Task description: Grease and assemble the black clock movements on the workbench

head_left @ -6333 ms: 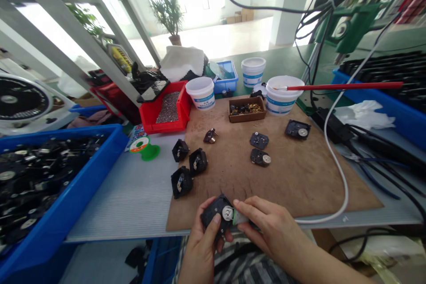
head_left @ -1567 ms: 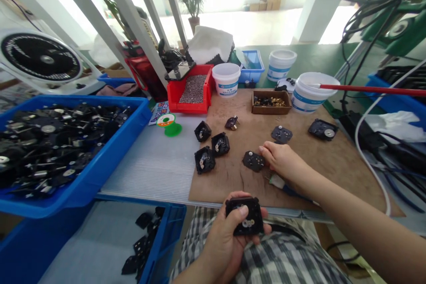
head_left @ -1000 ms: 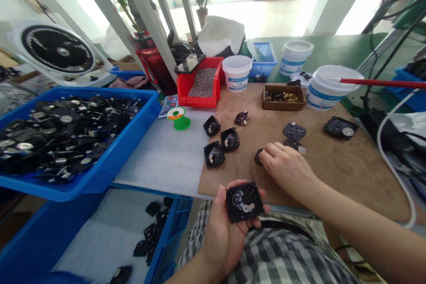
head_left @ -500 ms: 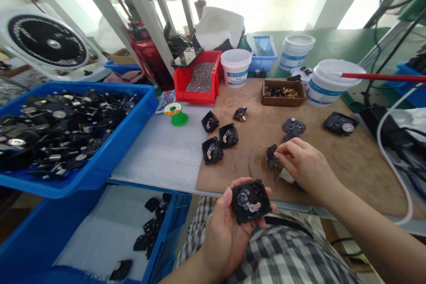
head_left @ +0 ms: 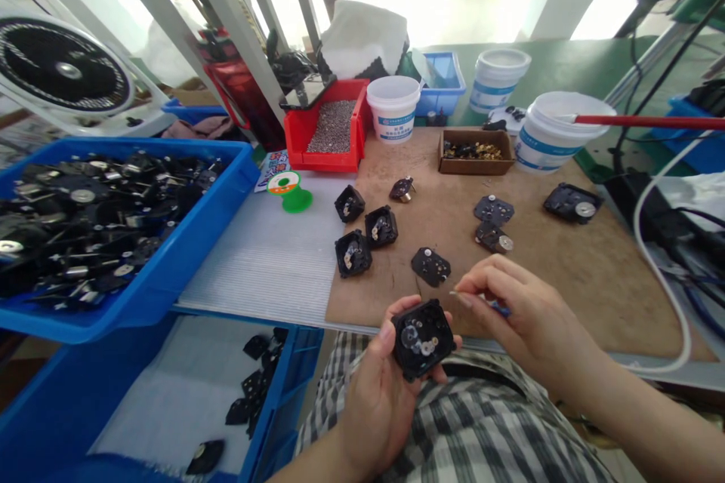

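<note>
My left hand is wrapped round a black square gear housing, held open side up above my lap. Pale and clear gears show inside it. Just to its right, my right hand pinches a slim pale stick-like piece; something blue shows under the fingers, and its kind is not clear. Beyond the hands, a dark plate with small metal parts lies on the brown board. Further right are another dark plate and a dark part with a silver disc.
Several black housings stand left on the brown board. A blue crate of black parts is at far left. Behind are a red bin, a cardboard box, white buckets and a green solder spool.
The dark plate at my right fingertips now lies on the board. My right hand has moved closer to the housing, the pale piece now pointing toward it. My left hand keeps its hold.
</note>
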The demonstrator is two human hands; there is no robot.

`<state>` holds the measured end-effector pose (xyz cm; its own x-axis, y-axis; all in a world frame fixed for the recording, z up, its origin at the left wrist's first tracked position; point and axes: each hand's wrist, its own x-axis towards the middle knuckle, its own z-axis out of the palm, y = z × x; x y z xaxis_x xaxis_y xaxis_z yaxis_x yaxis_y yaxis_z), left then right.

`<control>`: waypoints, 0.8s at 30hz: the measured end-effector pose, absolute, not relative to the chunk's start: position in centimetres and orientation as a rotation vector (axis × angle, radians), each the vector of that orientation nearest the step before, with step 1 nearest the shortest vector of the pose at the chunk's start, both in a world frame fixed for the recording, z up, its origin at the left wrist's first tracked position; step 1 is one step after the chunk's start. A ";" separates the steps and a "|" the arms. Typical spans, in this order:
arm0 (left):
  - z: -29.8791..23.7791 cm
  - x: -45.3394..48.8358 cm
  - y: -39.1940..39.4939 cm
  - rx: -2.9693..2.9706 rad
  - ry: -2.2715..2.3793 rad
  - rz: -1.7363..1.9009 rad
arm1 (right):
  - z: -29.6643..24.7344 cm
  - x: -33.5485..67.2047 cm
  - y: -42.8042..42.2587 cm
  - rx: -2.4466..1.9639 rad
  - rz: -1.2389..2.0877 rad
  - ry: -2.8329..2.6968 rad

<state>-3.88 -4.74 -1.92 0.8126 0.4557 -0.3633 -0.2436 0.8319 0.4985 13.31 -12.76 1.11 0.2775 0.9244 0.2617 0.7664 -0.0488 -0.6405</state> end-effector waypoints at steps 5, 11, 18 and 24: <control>-2.1 -3.9 -5.3 0.449 0.507 0.399 | 0.6 9.9 -13.4 -1.682 0.407 -1.599; -2.3 -3.8 -5.5 0.463 0.462 0.384 | -0.2 9.1 -12.9 -1.657 0.256 -1.668; -2.5 -3.6 -5.7 0.513 0.433 0.394 | -0.4 9.2 -13.1 -1.685 0.202 -1.717; -3.0 -3.7 -5.6 0.677 0.450 0.358 | -0.5 8.8 -13.2 -1.814 0.130 -1.776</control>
